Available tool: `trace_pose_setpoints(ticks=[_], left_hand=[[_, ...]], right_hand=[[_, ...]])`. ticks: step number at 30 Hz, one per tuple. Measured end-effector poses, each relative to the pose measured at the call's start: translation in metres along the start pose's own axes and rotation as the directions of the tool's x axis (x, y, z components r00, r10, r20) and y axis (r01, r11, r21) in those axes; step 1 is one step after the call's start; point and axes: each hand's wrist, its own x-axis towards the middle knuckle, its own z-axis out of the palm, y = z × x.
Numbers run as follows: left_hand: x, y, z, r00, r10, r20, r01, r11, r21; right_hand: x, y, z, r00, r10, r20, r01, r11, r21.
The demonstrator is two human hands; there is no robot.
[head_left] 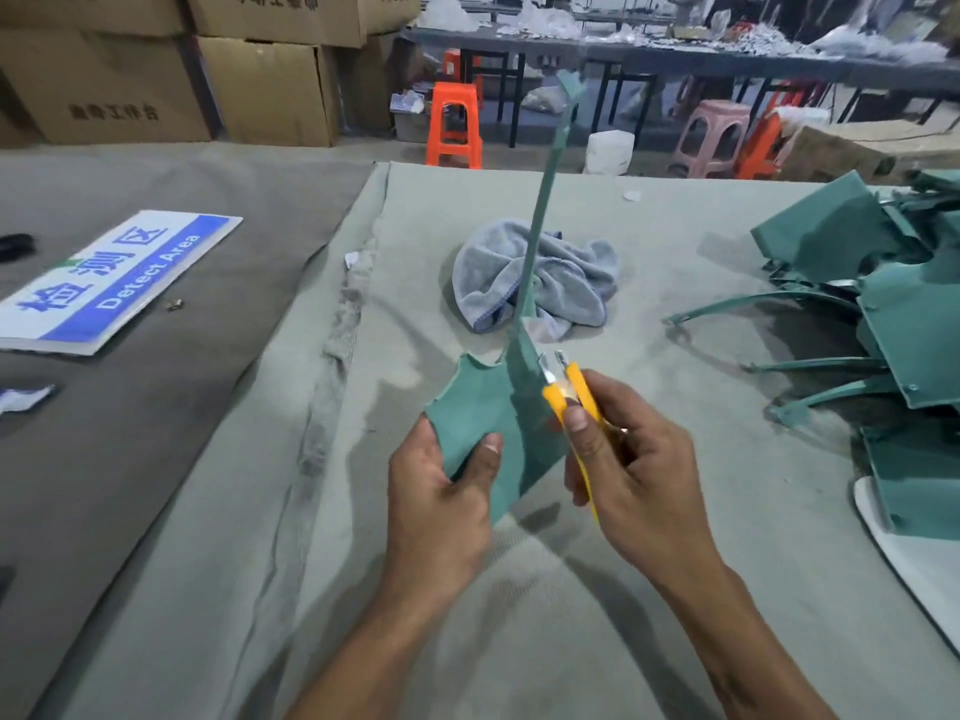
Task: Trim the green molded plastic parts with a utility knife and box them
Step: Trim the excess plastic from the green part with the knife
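Left hand [441, 485] pinched the part [493, 407], its stem running up-and-away; right hand [623, 459] clasped the knife [571, 392] against its right edge.

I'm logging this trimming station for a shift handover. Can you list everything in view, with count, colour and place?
Green part: one, green, held above the table, long arm pointing up.
Utility knife: one, yellow, blade at the part's edge.
Pile of green parts: count unclear, green, table's right side.
Towel: one, grey-blue, crumpled, mid-table.
Sign: one, white and blue, flat at left.
Table cloth: grey-green, covers the table.
Cardboard boxes: several, brown, stacked at back left.
Stools: several, orange and pink, behind the table.
Left hand: grips the part's lower edge.
Right hand: holds the knife.
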Motion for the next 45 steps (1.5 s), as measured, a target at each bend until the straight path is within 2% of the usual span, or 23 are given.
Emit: trace_pose_setpoints(ticks=[2, 5, 8, 10, 12, 15, 18, 23, 27, 31, 39, 43, 45], left_hand=[[0.000, 0.000, 0.000, 1.000, 0.012, -0.008, -0.011, 1.000, 0.004], [-0.001, 0.000, 0.002, 0.999, 0.037, -0.007, -0.037, 0.999, 0.031], [-0.001, 0.000, 0.002, 0.998, 0.051, -0.041, -0.049, 0.997, 0.054], [-0.001, 0.000, 0.000, 0.997, 0.049, -0.058, -0.046, 0.997, 0.058], [-0.001, -0.001, -0.001, 0.997, 0.047, -0.063, -0.042, 0.997, 0.067], [-0.001, -0.001, 0.000, 0.998, 0.035, -0.055, -0.031, 0.997, 0.076], [0.001, 0.000, -0.001, 0.999, 0.010, -0.052, -0.008, 0.999, 0.031], [0.002, -0.002, -0.001, 0.999, -0.018, -0.047, 0.021, 0.998, 0.061], [0.002, 0.000, -0.004, 1.000, 0.004, -0.020, -0.001, 0.993, 0.122], [0.001, 0.001, -0.004, 1.000, 0.015, 0.015, -0.018, 0.986, 0.167], [0.001, 0.001, -0.008, 0.993, 0.014, 0.115, -0.042, 0.969, 0.243], [0.004, 0.001, -0.011, 0.987, -0.039, 0.157, -0.001, 0.969, 0.245], [0.005, 0.000, -0.013, 0.984, -0.063, 0.165, 0.022, 0.971, 0.239]], right_hand=[[-0.005, -0.003, 0.008, 0.997, 0.003, 0.083, -0.007, 0.999, 0.046], [-0.008, -0.006, 0.015, 0.993, -0.015, 0.121, 0.007, 0.998, 0.067], [-0.007, -0.006, 0.015, 0.997, -0.002, 0.072, -0.001, 0.999, 0.045], [-0.004, -0.002, 0.009, 1.000, -0.019, -0.009, 0.018, 0.999, -0.048], [-0.002, 0.003, 0.005, 0.994, -0.099, -0.043, 0.092, 0.985, -0.144], [-0.002, 0.006, 0.006, 0.973, -0.229, -0.014, 0.218, 0.942, -0.255], [0.001, 0.011, 0.003, 0.970, -0.239, -0.050, 0.208, 0.916, -0.342], [0.003, 0.019, -0.009, 0.953, -0.303, 0.010, 0.287, 0.890, -0.354], [0.005, 0.023, -0.013, 0.936, -0.346, -0.061, 0.285, 0.850, -0.443], [0.006, 0.028, -0.019, 0.902, -0.428, -0.058, 0.350, 0.803, -0.482], [0.015, 0.039, -0.038, 0.900, -0.421, -0.110, 0.306, 0.793, -0.526], [0.018, 0.042, -0.052, 0.868, -0.459, -0.190, 0.277, 0.764, -0.582], [0.015, 0.040, -0.054, 0.870, -0.472, -0.140, 0.329, 0.769, -0.548]])
